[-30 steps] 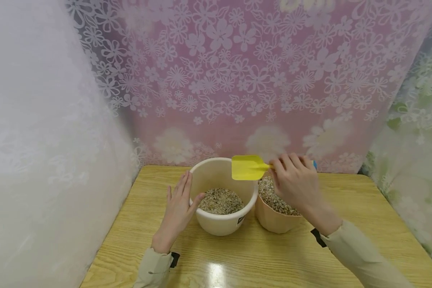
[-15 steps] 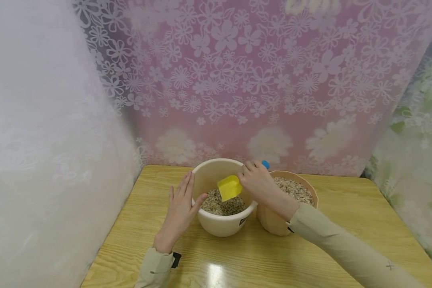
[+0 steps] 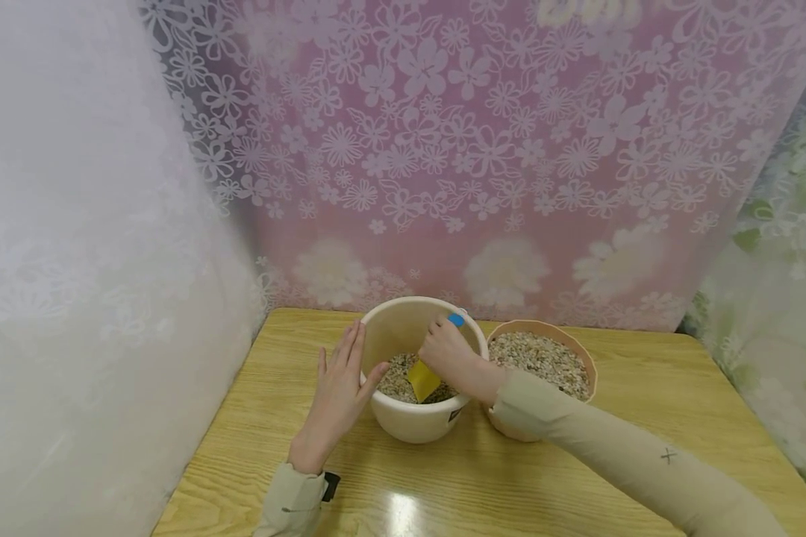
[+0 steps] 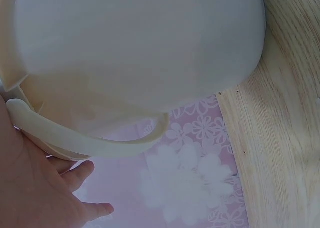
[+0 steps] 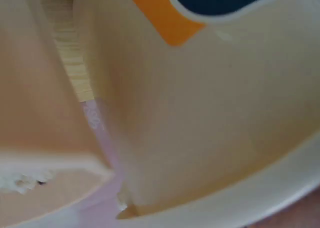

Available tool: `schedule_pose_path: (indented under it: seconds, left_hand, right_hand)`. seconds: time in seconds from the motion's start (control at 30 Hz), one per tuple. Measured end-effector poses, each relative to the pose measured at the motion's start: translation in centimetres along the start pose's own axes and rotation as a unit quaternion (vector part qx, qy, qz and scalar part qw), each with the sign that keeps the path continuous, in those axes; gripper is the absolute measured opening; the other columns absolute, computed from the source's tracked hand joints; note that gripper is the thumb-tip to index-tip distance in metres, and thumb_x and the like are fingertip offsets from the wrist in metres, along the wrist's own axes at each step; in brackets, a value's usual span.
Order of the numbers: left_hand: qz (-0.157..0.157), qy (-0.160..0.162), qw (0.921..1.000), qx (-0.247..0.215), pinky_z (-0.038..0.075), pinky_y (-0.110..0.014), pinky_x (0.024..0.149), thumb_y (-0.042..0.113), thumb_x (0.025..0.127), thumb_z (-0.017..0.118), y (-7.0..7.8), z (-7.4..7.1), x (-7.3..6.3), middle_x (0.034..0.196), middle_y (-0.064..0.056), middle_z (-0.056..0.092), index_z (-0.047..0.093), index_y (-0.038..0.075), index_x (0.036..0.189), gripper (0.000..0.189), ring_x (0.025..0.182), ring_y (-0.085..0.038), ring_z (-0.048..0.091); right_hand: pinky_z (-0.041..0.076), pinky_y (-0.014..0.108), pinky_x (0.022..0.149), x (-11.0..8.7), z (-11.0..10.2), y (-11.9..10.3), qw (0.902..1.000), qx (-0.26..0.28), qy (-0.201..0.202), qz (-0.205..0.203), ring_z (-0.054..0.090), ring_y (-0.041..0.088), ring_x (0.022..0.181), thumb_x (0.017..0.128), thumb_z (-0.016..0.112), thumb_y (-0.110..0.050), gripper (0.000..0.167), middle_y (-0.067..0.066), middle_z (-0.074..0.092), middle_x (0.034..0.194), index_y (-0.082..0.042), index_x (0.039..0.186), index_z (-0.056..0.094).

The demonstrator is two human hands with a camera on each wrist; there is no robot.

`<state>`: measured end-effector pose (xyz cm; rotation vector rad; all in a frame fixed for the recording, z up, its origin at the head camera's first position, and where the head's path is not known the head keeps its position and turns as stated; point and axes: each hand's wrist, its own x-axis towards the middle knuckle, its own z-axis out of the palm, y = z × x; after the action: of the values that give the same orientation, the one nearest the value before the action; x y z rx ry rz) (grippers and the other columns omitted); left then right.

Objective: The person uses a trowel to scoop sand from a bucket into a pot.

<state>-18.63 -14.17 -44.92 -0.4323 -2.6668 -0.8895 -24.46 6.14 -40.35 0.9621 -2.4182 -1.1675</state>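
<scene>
Yellow shovel [image 3: 424, 381] in bucket [image 3: 413, 426], right hand [image 3: 447, 349] gripping it, left hand [image 3: 336, 393] straight-fingered on rim [image 3: 403, 406], gap between

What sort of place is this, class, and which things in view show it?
Probably a small indoor work corner, screened off with sheeting: a wood-grain table, a pink floral backdrop behind it, and a pale sheet along its left side.

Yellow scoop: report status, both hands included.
Right hand grips yellow scoop, angled down into white bucket. Left hand rests against bucket. No obstruction visible.
</scene>
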Motion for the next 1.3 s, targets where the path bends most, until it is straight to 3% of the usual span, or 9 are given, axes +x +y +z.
schedule_pose_path:
  seconds: [0.13,0.27,0.37,0.5,0.63,0.83,1.0,1.2,1.3]
  left_hand:
    - [-0.004,-0.002,1.0,0.004,0.005,-0.068,0.12,0.053,0.104,0.048,-0.1,0.0,0.0,0.169,-0.01,0.018,0.019,0.007,0.162,0.08,0.155,-0.028,0.017]
    - [-0.003,-0.003,1.0,0.009,0.007,-0.07,0.119,0.054,0.104,0.048,-0.2,0.1,0.1,0.169,-0.01,0.018,0.019,0.007,0.163,0.081,0.155,-0.029,0.018]
    - [0.001,-0.003,0.9999,0.01,0.009,-0.071,0.118,0.054,0.104,0.047,-0.1,0.2,0.1,0.169,-0.01,0.018,0.019,0.006,0.162,0.081,0.155,-0.03,0.019]
    - [0.003,0.0,1.0,0.005,0.01,-0.071,0.118,0.054,0.104,0.047,0.2,0.1,0.1,0.168,-0.01,0.019,0.02,0.006,0.162,0.08,0.154,-0.031,0.02]
    - [0.003,-0.002,1.0,-0.003,0.008,-0.07,0.118,0.053,0.105,0.046,0.3,0.0,0.1,0.168,-0.011,0.018,0.019,0.006,0.162,0.08,0.155,-0.031,0.019]
    - [-0.004,-0.005,1.0,-0.006,0.004,-0.068,0.12,0.048,0.104,0.051,0.1,0.0,0.0,0.169,-0.01,0.016,0.019,0.006,0.162,0.079,0.155,-0.029,0.017]
    - [-0.005,-0.006,1.0,-0.004,0.003,-0.067,0.12,0.049,0.104,0.051,0.0,0.1,0.0,0.169,-0.007,0.014,0.018,0.007,0.163,0.079,0.155,-0.028,0.017]
    - [-0.001,-0.002,1.0,-0.005,0.002,-0.067,0.12,0.05,0.105,0.049,-0.1,0.3,0.0,0.17,-0.007,0.015,0.019,0.007,0.163,0.078,0.156,-0.027,0.016]
    - [-0.002,0.0,1.0,-0.007,0.002,-0.067,0.12,0.05,0.104,0.049,-0.2,0.3,0.0,0.169,-0.008,0.017,0.02,0.007,0.163,0.078,0.155,-0.029,0.017]
  right_hand:
    - [0.036,0.029,0.072,1.2,-0.3,-0.6,0.999,-0.032,-0.023,-0.018,0.047,0.017,0.069,0.099,0.067,-0.031,0.025,-0.004,0.067,0.074,-0.024,0.076,0.073]
    - [0.037,0.03,0.075,2.1,-0.5,-1.0,0.9969,-0.063,-0.022,-0.041,0.049,0.016,0.073,0.101,0.064,-0.032,0.024,-0.006,0.067,0.076,-0.026,0.08,0.073]
    - [0.038,0.029,0.074,2.5,-0.6,-1.0,0.9968,-0.066,0.005,-0.044,0.049,0.015,0.072,0.102,0.062,-0.031,0.026,-0.005,0.066,0.075,-0.024,0.079,0.072]
    - [0.038,0.028,0.072,2.4,-0.8,-0.9,0.997,-0.039,0.056,-0.038,0.049,0.015,0.07,0.102,0.061,-0.032,0.026,-0.004,0.066,0.074,-0.022,0.081,0.071]
    - [0.035,0.029,0.072,2.0,-0.9,-0.8,0.9959,-0.012,0.081,-0.039,0.046,0.014,0.068,0.101,0.064,-0.032,0.024,-0.005,0.066,0.074,-0.022,0.079,0.07]
    - [0.035,0.03,0.074,0.9,-0.7,-0.6,0.9921,0.073,0.082,-0.06,0.05,0.013,0.072,0.097,0.07,-0.029,0.013,-0.007,0.07,0.081,-0.025,0.086,0.074]
    - [0.038,0.034,0.077,0.1,-0.5,0.1,0.9835,0.165,0.055,-0.051,0.055,0.016,0.077,0.097,0.071,-0.027,0.007,-0.003,0.071,0.084,-0.022,0.095,0.076]
    - [0.05,0.046,0.091,-0.6,-0.3,1.7,0.9613,0.275,0.018,-0.006,0.065,0.024,0.097,0.096,0.068,-0.041,0.028,0.004,0.073,0.102,-0.017,0.109,0.074]
    - [0.049,0.049,0.09,-1.0,0.1,2.3,0.9461,0.323,0.019,0.017,0.065,0.024,0.097,0.098,0.066,-0.04,0.026,0.003,0.072,0.101,-0.017,0.107,0.072]
